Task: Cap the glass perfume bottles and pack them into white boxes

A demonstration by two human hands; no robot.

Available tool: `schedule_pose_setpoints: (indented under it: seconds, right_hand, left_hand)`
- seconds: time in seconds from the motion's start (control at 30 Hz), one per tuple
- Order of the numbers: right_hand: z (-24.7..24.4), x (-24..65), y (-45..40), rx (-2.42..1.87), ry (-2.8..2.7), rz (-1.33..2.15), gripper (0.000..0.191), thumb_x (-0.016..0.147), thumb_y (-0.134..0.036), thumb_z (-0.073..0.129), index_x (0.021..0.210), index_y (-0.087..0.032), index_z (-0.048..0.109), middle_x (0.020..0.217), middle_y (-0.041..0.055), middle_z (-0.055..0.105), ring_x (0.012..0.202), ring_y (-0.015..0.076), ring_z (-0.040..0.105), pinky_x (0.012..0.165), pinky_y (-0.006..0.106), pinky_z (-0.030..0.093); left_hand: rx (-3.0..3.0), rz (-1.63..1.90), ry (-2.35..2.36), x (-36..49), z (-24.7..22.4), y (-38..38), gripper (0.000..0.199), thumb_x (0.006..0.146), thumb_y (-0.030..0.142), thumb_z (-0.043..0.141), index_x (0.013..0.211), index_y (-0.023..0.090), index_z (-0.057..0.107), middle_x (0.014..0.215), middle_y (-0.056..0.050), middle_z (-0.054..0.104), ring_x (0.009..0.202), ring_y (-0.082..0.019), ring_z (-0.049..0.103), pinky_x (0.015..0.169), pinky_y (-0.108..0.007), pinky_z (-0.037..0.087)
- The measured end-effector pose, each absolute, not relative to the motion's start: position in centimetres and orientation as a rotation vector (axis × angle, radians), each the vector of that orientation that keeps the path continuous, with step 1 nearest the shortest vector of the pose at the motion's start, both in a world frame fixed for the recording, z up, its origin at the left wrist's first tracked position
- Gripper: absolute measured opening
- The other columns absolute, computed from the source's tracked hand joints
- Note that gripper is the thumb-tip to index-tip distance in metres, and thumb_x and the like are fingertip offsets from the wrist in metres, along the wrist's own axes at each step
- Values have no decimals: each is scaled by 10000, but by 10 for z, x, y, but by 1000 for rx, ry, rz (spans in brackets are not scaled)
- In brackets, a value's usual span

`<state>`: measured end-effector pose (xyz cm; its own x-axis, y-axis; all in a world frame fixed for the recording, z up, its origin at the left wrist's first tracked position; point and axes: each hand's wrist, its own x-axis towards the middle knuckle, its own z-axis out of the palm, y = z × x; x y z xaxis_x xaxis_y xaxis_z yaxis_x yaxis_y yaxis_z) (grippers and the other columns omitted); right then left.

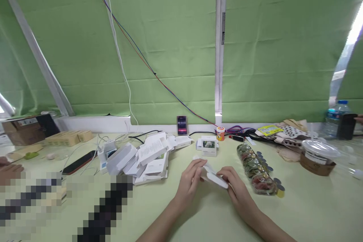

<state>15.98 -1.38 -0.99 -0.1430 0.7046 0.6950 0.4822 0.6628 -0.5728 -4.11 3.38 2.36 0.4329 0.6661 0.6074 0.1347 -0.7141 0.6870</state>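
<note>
Pinching a slim white box (pixel 217 180) at its two ends, the left hand (pixel 187 180) and the right hand (pixel 236 186) are holding its smooth, thin card between their fingers, just above the table (pixel 204 211) near the middle. At far left, a co-worker's hand (pixel 10 171) is showing beside blurred squares. Tan boxes (pixel 68 138) are sitting in a blocky row, and thin white cables (pixel 96 147) are looping loosely toward the pile (pixel 153 155), where flat white cartons are overlapping with corners jutting at odd angles. A phone (pixel 182 125) is standing upright behind, and a squat, round tub (pixel 220 134) is sitting farther right. Crinkly, glossy packets (pixel 256 170) are forming a slanting row, with small round caps (pixel 270 169) lining its right edge. A bowl (pixel 317 162) is wearing a clear lid. Smooth green tabletop is opening between pile and left hand and toward the person, while the packets are bordering the right hand's side
</note>
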Motion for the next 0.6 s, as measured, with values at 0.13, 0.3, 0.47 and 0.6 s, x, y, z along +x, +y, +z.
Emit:
schedule_pose_setpoints:
  seconds: [0.13, 0.3, 0.47, 0.6]
  right_hand:
    - [-10, 160, -17, -893, -1824, 310, 370, 903, -73, 372, 1151, -275, 558, 1040, 70, 554, 795, 173, 605, 702, 274, 512]
    - [-5, 158, -18, -927, -1611, 554, 350, 821, -139, 560, 1136, -259, 657, 1086, 79, 582, 925, 225, 582, 794, 304, 478]
    - [-11, 161, -7, -943, -1177, 811, 259, 838, -377, 626, 1018, -208, 706, 1013, 76, 649, 912, 244, 583, 774, 306, 470]
    - [-22, 160, 1, -931, -1006, 942, 429, 785, -536, 652, 1041, -192, 662, 926, 76, 705, 772, 226, 614, 709, 327, 500]
  left_hand:
    - [1938, 1251, 621, -42, 27, 37, 390, 980, 375, 356, 1181, 199, 641, 1155, -116, 581, 886, -200, 620, 598, -271, 585]
    - [2181, 1208, 559, -42, 23, 31, 422, 959, 444, 401, 1310, 263, 549, 1320, -112, 509, 1134, -262, 549, 914, -371, 514]
    - [1946, 1474, 772, -33, 15, 31, 497, 922, 469, 478, 1378, 292, 391, 1457, -124, 291, 1076, -230, 573, 1002, -437, 437]
    - [1471, 1492, 977, -29, 14, 41, 648, 748, 483, 718, 1276, 219, 450, 1396, -157, 412, 1255, -316, 461, 1058, -488, 370]
